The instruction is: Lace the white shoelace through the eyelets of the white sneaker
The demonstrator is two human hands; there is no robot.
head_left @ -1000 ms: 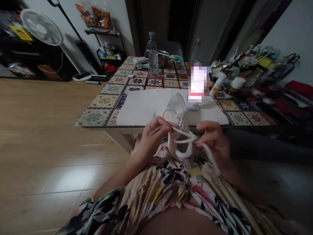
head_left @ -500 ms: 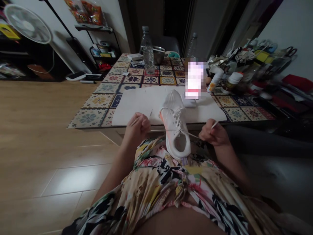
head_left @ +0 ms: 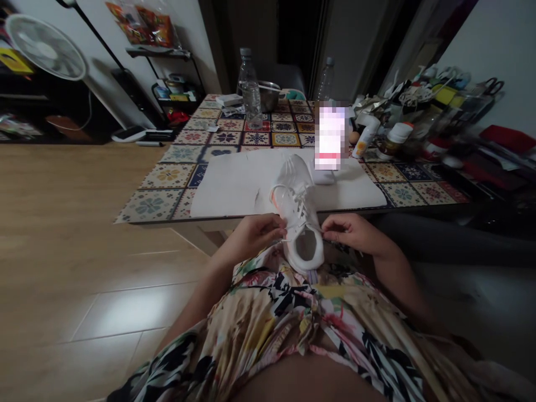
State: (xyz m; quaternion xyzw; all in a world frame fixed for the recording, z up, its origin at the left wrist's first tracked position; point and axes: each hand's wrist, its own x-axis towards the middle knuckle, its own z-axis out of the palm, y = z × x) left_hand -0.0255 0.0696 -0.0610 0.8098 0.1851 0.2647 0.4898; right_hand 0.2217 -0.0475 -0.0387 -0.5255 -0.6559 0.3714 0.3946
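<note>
A white sneaker (head_left: pixel 295 190) with an orange patch on its side lies across the table's front edge, its heel opening over my lap. My left hand (head_left: pixel 255 234) is closed in a pinch on the white shoelace (head_left: pixel 298 207) at the left of the shoe's collar. My right hand (head_left: pixel 352 231) pinches the lace on the right side, close against the collar. Both hands sit just below the table edge, above my flowered dress.
The tiled-pattern table (head_left: pixel 167 176) carries a white sheet (head_left: pixel 234 187), two plastic water bottles (head_left: pixel 250 103), a metal bowl (head_left: pixel 270 94), a blurred upright item (head_left: pixel 330 137) and cluttered bottles and jars (head_left: pixel 402 134) at right. A standing fan (head_left: pixel 44 47) and shelf stand on the wooden floor at left.
My hands first held lace loops over the shoe, then pulled apart sideways, drawing the lace taut. Now both have come back in against the shoe's collar.
</note>
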